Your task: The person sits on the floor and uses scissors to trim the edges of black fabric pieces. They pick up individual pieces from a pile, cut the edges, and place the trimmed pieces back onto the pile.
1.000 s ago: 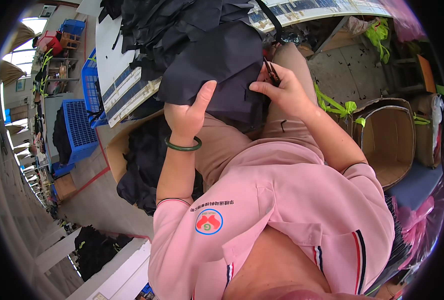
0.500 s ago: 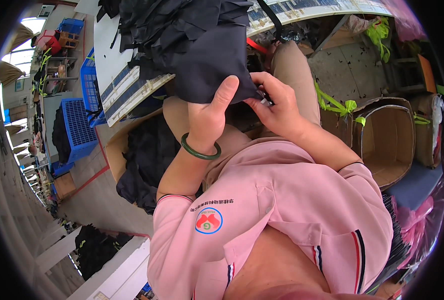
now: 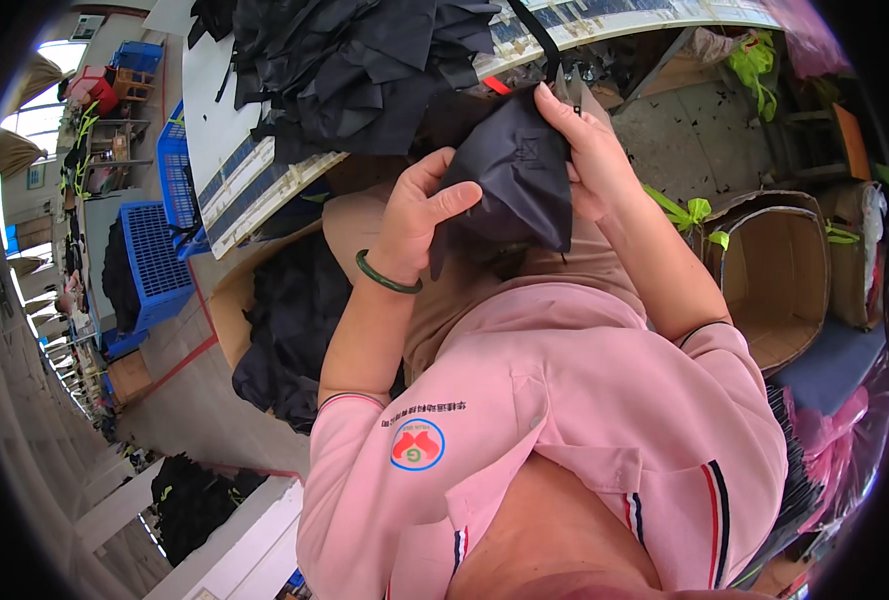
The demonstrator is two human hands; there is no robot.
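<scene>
Clearly, a blue crate (image 3: 162, 265) stood on your left, then a cardboard box (image 3: 231, 292) with dark fabric (image 3: 290, 330) inside, then a table (image 3: 210, 115) bearing a heap of black fabric pieces (image 3: 355, 75). Your left hand (image 3: 420, 210), a green bangle (image 3: 387, 277) at its wrist, pinched the left side of a black fabric panel (image 3: 510, 180) above your lap (image 3: 445, 302). Your right hand (image 3: 597, 160) gripped that panel's right side, a tool's pointed grey tips (image 3: 568, 88) showing beside its fingers. Farther right sat a carton (image 3: 775, 285)
</scene>
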